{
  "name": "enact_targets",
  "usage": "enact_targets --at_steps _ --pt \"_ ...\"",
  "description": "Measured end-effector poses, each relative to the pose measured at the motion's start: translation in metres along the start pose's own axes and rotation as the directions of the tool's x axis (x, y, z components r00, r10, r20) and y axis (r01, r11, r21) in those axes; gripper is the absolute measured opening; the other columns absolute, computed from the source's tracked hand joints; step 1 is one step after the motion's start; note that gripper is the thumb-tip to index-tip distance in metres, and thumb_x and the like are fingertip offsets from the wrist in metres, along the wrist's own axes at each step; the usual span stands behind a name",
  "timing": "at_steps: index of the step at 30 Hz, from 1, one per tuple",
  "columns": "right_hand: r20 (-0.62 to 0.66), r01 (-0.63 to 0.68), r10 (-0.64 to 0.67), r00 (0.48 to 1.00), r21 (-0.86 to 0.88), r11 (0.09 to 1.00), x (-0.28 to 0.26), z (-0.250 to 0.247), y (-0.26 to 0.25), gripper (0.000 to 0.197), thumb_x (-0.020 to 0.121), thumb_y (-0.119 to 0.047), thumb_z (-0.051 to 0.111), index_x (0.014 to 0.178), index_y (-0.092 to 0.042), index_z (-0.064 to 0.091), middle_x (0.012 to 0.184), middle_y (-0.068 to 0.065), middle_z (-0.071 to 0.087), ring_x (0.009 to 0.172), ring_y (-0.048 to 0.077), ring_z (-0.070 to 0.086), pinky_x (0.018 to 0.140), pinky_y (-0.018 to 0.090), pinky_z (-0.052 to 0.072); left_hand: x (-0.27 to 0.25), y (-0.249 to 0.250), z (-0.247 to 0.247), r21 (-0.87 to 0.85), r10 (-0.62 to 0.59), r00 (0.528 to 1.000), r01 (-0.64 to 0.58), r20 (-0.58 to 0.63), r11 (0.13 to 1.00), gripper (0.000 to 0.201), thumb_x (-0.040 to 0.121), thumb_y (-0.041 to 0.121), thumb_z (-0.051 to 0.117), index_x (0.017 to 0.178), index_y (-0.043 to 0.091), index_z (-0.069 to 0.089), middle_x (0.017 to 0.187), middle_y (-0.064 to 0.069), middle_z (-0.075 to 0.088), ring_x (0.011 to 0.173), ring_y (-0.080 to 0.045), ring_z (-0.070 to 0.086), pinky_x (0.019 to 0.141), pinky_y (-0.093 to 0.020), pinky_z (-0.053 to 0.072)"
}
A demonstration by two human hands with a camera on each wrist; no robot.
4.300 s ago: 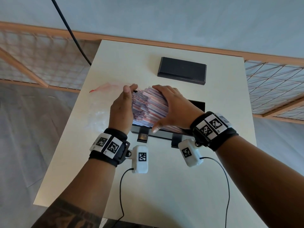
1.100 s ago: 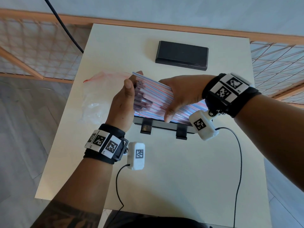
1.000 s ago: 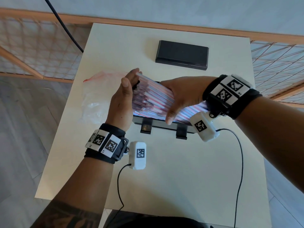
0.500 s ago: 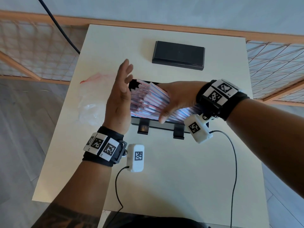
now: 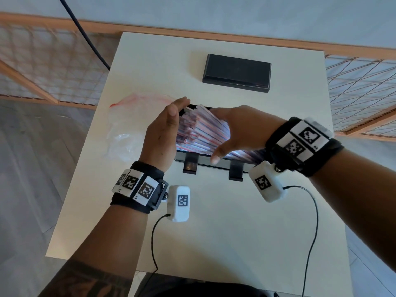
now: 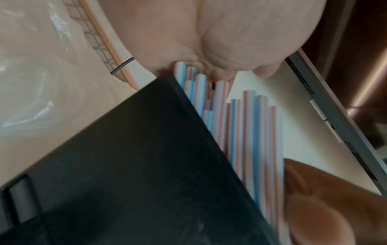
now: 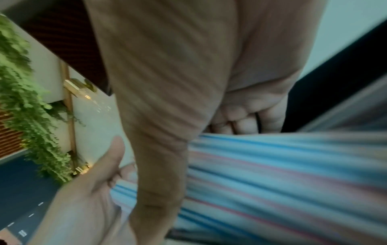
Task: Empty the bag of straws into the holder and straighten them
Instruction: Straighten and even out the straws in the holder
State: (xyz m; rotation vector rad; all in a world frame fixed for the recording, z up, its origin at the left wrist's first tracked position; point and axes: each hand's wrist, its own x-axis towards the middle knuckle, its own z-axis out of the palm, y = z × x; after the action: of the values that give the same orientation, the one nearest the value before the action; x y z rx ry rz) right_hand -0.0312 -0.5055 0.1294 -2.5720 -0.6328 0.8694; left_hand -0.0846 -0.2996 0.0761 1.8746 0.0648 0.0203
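A thick bundle of red, white and blue striped straws (image 5: 201, 133) lies tilted in the black holder (image 5: 205, 163) at mid table, left ends raised. My left hand (image 5: 167, 125) stands flat and upright with its palm against the straws' left ends (image 6: 247, 132). My right hand (image 5: 240, 129) grips the bundle from above, fingers curled over the far side and thumb down the near side. The right wrist view shows the straws (image 7: 272, 174) under that thumb (image 7: 159, 116). The empty clear bag (image 5: 128, 125) with a red strip lies flat left of the holder.
A flat black box (image 5: 236, 72) lies at the far middle of the white table (image 5: 214, 221). Two black clips (image 5: 189, 167) stick out from the holder's near wall. Wooden mesh railings run along both sides. Cables trail from the wrist cameras over the near table.
Half a second ago my left hand was drawn back with fingers spread; now its palm is against the straw ends again. My right hand keeps its grip on the bundle.
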Motion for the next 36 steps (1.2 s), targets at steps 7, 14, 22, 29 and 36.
enact_targets --at_steps 7,14,22,29,36 --pt "-0.043 0.0 0.004 0.999 0.094 0.996 -0.002 -0.002 0.012 0.123 0.049 -0.072 0.088 0.154 -0.031 0.04 0.148 -0.013 0.057 0.134 0.011 0.055 0.115 0.038 0.042 0.0 0.0 -0.001 -0.049 -0.021 0.996 0.017 -0.082 0.999 0.08 0.09 0.074 0.021 0.141 0.027 0.061 0.139 0.008 0.067 0.126 -0.008 0.066 0.112 -0.041 0.051" --pt "0.1 -0.005 -0.008 0.995 0.133 0.991 0.012 0.01 0.014 0.104 0.048 -0.066 0.092 0.138 -0.036 0.048 0.123 -0.018 0.066 0.111 0.011 0.064 0.105 0.04 0.05 -0.002 0.005 0.013 0.074 0.103 0.988 -0.094 -0.118 0.993 0.099 0.082 0.09 0.017 0.14 0.023 0.061 0.143 0.006 0.065 0.133 -0.009 0.06 0.109 -0.013 0.044" --pt "0.127 0.041 -0.071 0.989 0.228 0.973 0.024 0.01 0.015 0.085 0.048 -0.06 0.095 0.121 -0.038 0.058 0.11 -0.018 0.072 0.103 0.007 0.068 0.101 0.04 0.053 -0.002 0.004 0.019 0.029 0.122 0.979 -0.119 -0.163 0.992 0.095 0.084 0.089 0.021 0.137 0.022 0.062 0.139 0.006 0.067 0.129 -0.011 0.064 0.109 -0.03 0.051" --pt "0.163 0.082 -0.132 0.978 0.283 0.956 0.033 0.006 0.009 0.085 0.053 -0.053 0.097 0.127 -0.039 0.058 0.116 -0.019 0.073 0.108 0.004 0.068 0.107 0.037 0.049 -0.001 0.003 0.02 0.02 0.11 0.98 -0.108 -0.165 0.994 0.103 0.081 0.092 0.015 0.14 0.021 0.061 0.142 0.007 0.065 0.131 -0.007 0.062 0.111 -0.026 0.049" --pt "0.258 0.074 -0.164 0.952 0.326 0.943 0.037 -0.007 0.006 0.068 0.063 -0.041 0.097 0.122 -0.039 0.062 0.109 -0.02 0.077 0.099 -0.001 0.072 0.102 0.03 0.051 -0.003 0.003 0.023 -0.125 0.01 0.987 -0.03 -0.161 0.992 0.105 0.074 0.097 0.016 0.141 0.03 0.06 0.145 0.01 0.063 0.131 -0.01 0.063 0.114 -0.044 0.049"
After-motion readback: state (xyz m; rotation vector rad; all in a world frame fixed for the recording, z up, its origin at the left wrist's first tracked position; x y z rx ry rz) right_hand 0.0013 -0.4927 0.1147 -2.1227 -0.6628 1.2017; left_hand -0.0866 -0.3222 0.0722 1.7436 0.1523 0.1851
